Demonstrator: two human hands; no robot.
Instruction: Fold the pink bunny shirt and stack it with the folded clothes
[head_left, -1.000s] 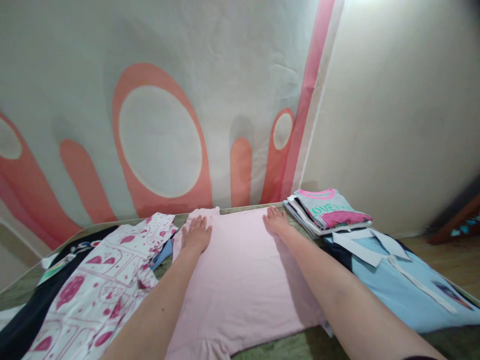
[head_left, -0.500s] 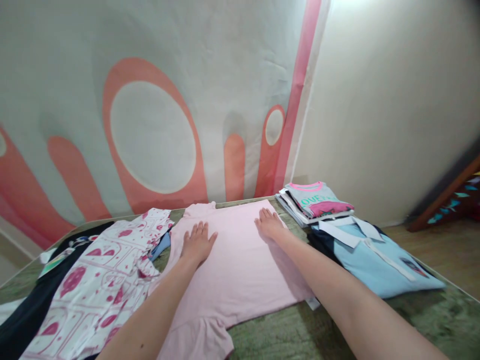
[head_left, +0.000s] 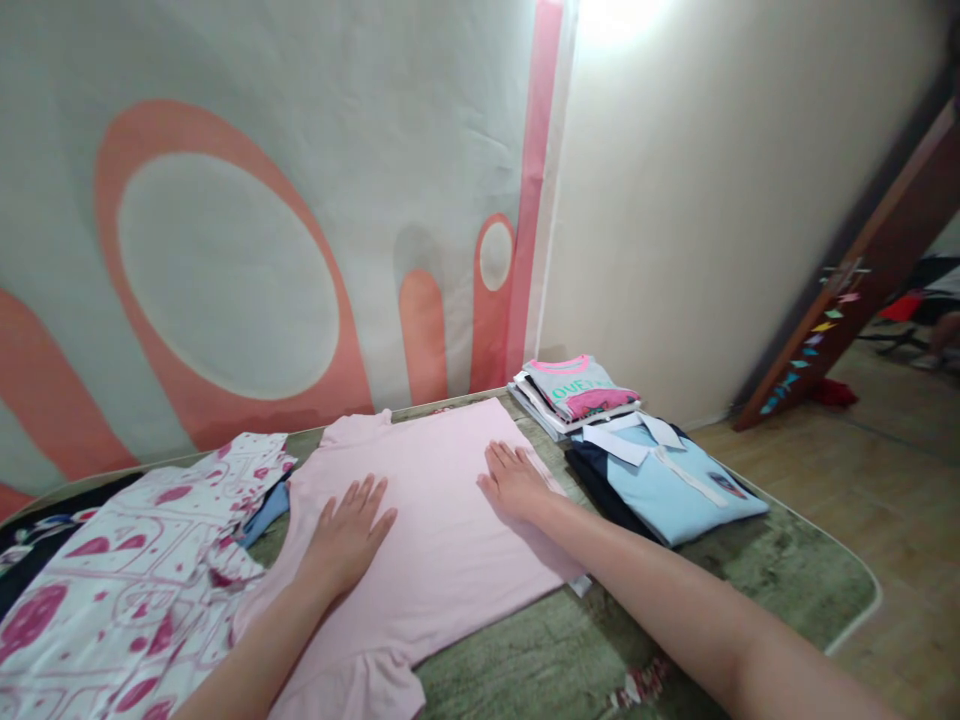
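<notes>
A plain pink shirt (head_left: 435, 470) lies spread flat on a green surface (head_left: 787, 570). My left hand (head_left: 346, 535) rests palm down on its middle left, fingers stretched out. My right hand (head_left: 514, 482) lies flat near the shirt's right edge, fingers also extended. Neither hand holds anything.
A white garment with a pink print (head_left: 127, 590) lies at the left over dark clothes. A folded light blue shirt (head_left: 675, 480) and a small stack of folded tops (head_left: 577, 390) sit at the right. Behind stands a wall with a coral pattern; wooden floor lies to the right.
Both hands have slid toward me across the pink shirt, from its far edge to its middle. The view has swung right, showing more floor.
</notes>
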